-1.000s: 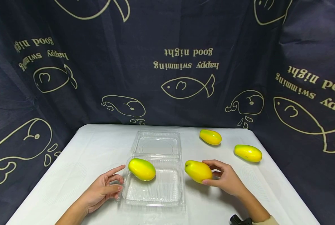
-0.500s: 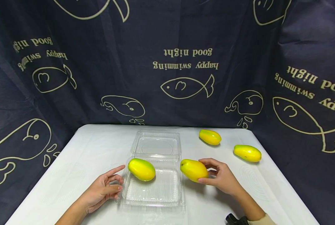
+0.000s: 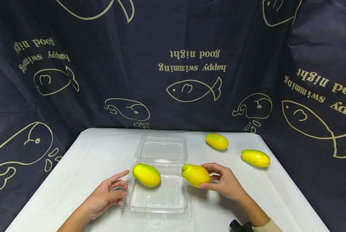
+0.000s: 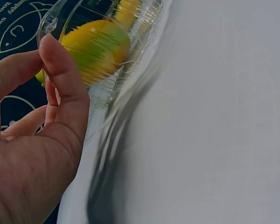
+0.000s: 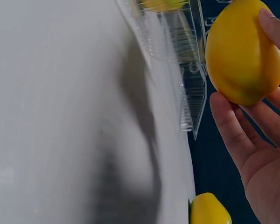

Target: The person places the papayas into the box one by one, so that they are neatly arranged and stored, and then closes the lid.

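A yellow papaya (image 3: 194,175) with a greenish stem end is held by my right hand (image 3: 223,182), thumb on the near side and fingers on the far side. Its stem end overlaps the right rim of a clear plastic clamshell box (image 3: 173,196), which lies open. Inside the box's base, at the left, rests another yellow-green papaya (image 3: 146,175). At the left edge my left hand (image 3: 106,196) pinches the rim between thumb and a finger, its index finger stretched out. In the right wrist view the held papaya (image 5: 245,51) appears raised beside the box.
The clear lid (image 3: 161,149) lies folded back behind the base. Two more papayas lie on the white table (image 3: 83,161): one (image 3: 217,141) at the back, another (image 3: 255,158) farther right. A dark curtain (image 3: 196,112) with fish drawings stands behind the table.
My right hand has moved left with the papaya, from beside the box to its right rim. The left hand, the box and the other papayas have stayed in place.
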The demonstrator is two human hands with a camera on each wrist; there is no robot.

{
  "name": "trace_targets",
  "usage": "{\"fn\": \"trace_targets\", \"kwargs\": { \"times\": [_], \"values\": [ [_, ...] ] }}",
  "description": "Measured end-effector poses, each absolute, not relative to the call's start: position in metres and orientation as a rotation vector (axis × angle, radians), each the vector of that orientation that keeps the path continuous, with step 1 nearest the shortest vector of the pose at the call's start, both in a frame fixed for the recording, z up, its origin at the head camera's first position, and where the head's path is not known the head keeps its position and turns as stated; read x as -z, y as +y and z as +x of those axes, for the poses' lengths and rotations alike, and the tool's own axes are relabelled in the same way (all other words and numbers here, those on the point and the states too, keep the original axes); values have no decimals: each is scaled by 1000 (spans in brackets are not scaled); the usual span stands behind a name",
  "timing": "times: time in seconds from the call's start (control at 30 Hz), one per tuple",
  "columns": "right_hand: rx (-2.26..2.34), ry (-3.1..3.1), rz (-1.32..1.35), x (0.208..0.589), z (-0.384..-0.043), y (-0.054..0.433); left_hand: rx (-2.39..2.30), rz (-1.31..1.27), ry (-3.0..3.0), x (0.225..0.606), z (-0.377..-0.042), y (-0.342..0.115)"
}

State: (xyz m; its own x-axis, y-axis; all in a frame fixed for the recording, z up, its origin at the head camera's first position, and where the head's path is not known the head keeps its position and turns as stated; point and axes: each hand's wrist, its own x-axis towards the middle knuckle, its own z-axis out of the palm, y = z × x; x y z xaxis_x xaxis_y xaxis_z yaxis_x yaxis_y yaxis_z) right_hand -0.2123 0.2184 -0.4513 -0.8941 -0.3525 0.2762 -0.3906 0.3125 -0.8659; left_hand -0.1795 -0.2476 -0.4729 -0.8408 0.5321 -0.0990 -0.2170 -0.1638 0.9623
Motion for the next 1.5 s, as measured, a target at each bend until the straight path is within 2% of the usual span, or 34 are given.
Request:
{"fn": "trace_targets", "kwargs": {
  "times": [0.83, 1.5],
  "values": [
    [-1646, -2453, 784, 445, -214, 195, -2052, 394, 1603, 473, -180, -247],
    [-1639, -2506, 710, 435, -216, 178, -2049, 388, 1609, 472, -180, -247]
  ]
}}
